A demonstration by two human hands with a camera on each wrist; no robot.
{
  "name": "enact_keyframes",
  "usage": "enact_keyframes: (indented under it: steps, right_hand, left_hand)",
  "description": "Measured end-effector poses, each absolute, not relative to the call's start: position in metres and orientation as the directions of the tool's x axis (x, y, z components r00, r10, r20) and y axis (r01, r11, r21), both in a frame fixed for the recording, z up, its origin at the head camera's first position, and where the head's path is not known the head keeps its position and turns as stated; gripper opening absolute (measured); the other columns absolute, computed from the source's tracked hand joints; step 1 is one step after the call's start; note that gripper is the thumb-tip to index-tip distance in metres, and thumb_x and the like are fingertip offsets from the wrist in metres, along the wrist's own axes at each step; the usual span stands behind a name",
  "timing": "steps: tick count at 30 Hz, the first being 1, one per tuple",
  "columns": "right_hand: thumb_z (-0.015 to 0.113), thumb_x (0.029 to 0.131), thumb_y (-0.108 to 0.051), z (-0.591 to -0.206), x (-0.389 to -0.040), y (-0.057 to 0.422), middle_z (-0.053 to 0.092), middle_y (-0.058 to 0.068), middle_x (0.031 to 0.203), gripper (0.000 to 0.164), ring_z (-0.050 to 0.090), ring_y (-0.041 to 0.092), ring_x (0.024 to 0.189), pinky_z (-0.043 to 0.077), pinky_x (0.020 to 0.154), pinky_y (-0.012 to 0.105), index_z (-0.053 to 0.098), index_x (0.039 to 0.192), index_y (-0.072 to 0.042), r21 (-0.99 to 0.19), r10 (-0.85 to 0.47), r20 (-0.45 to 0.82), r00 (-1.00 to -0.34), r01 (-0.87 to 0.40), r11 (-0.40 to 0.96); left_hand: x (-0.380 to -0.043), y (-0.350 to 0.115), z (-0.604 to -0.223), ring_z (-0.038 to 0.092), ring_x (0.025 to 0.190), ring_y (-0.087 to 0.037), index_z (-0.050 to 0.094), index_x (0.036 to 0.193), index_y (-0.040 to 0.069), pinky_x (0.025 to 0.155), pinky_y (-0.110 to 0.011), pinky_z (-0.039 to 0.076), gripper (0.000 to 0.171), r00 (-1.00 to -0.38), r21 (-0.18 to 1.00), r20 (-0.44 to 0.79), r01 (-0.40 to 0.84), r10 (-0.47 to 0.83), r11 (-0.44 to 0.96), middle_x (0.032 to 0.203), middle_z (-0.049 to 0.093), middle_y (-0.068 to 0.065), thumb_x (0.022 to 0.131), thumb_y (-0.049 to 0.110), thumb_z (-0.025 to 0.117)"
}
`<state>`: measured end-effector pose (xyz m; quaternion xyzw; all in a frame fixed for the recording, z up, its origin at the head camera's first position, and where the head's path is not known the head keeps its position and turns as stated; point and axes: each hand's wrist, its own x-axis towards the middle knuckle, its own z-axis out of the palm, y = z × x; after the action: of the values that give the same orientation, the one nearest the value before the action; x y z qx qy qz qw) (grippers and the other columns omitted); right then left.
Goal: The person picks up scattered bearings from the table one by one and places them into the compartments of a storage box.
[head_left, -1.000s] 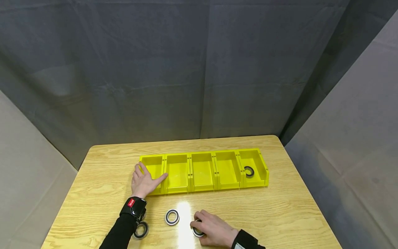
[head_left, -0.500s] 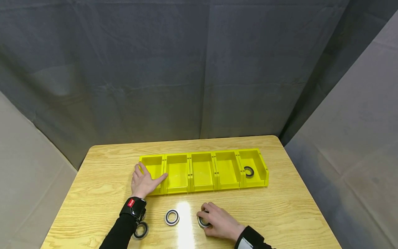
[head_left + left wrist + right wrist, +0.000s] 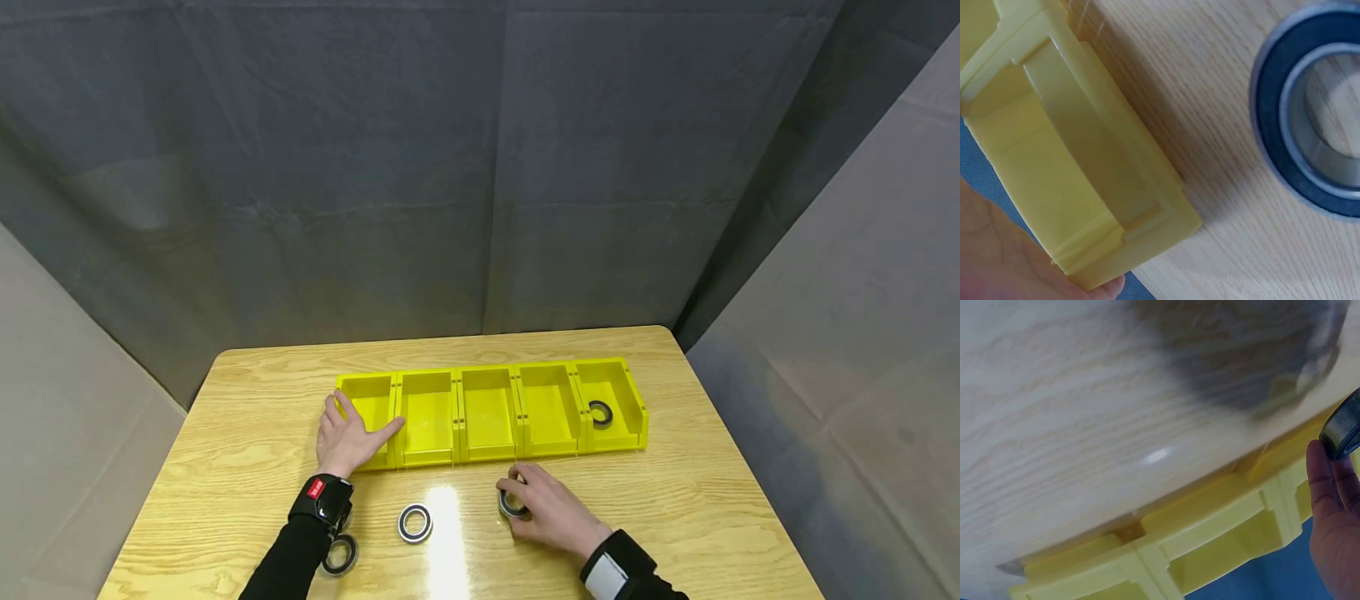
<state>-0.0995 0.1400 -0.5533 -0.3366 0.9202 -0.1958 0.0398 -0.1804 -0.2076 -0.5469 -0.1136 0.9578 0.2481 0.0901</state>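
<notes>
Currently | rightmost bin (image 3: pixel 603 383): bearing (image 3: pixel 602 424) | right grip (image 3: pixel 551 510): pinching second bearing (image 3: pixel 504 504) | left grip (image 3: pixel 347 439) (spread): touching leftmost bin (image 3: pixel 375 396)

I am finding no readable text; nearer me than the yellow bin row (image 3: pixel 487 408), a red label (image 3: pixel 317 488) on my left wrist device (image 3: pixel 324 505) is showing pale marks too small to read.

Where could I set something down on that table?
Bare: the table right of the yellow bins, and left of the left grip. Crowded: front middle, where loose rings lie between the left sleeve and the right grip, which holds another ring.
</notes>
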Motion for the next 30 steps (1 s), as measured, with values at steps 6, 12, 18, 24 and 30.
enact_keyframes:
  steps: [6,12,18,24,30]
  right_hand:
    - [0.081,0.083,-0.021,-0.545,-0.108,0.148,0.059,0.001,0.112,0.046,0.055,0.012,0.098,0.055,0.082,0.030,0.067,0.126,-0.011,-0.407,-0.581,0.043,-0.813,-0.545,0.733]
    - [0.081,0.084,-0.021,-0.537,-0.116,0.158,0.060,0.002,0.113,0.046,0.056,0.014,0.098,0.055,0.080,0.030,0.067,0.126,-0.009,-0.402,-0.539,0.078,-0.838,-0.522,0.753]
    - [0.083,0.081,-0.019,-0.530,-0.126,0.166,0.060,0.004,0.112,0.046,0.056,0.014,0.097,0.055,0.080,0.032,0.067,0.124,-0.010,-0.390,-0.504,0.115,-0.856,-0.506,0.770]
    - [0.084,0.080,-0.018,-0.526,-0.137,0.173,0.060,0.005,0.110,0.047,0.056,0.013,0.093,0.054,0.079,0.031,0.067,0.124,-0.009,-0.373,-0.469,0.136,-0.873,-0.483,0.792]
    - [0.084,0.081,-0.019,-0.521,-0.150,0.177,0.061,0.008,0.111,0.049,0.058,0.017,0.094,0.055,0.082,0.036,0.067,0.125,-0.008,-0.356,-0.441,0.144,-0.886,-0.462,0.812]
  left_hand:
    - [-0.181,-0.208,-0.548,0.009,0.147,-0.056,-0.012,0.156,-0.009,0.121,-0.066,0.017,0.133,-0.958,0.452,-0.226,-0.263,-0.175,0.853,0.163,-0.007,-0.035,0.082,0.076,0.059]
    - [-0.181,-0.207,-0.549,0.011,0.147,-0.056,-0.012,0.156,-0.009,0.121,-0.065,0.018,0.133,-0.958,0.449,-0.223,-0.264,-0.179,0.854,0.164,-0.006,-0.034,0.082,0.077,0.058]
    - [-0.181,-0.208,-0.549,0.011,0.147,-0.055,-0.011,0.156,-0.009,0.121,-0.065,0.018,0.134,-0.959,0.449,-0.217,-0.262,-0.180,0.854,0.164,-0.006,-0.034,0.081,0.078,0.058]
    - [-0.181,-0.208,-0.549,0.011,0.147,-0.056,-0.011,0.156,-0.009,0.121,-0.066,0.018,0.134,-0.959,0.449,-0.219,-0.261,-0.178,0.855,0.163,-0.006,-0.034,0.081,0.077,0.059]
    - [-0.181,-0.207,-0.549,0.011,0.147,-0.056,-0.011,0.156,-0.009,0.121,-0.066,0.019,0.134,-0.959,0.447,-0.220,-0.260,-0.177,0.856,0.163,-0.006,-0.035,0.081,0.077,0.058]
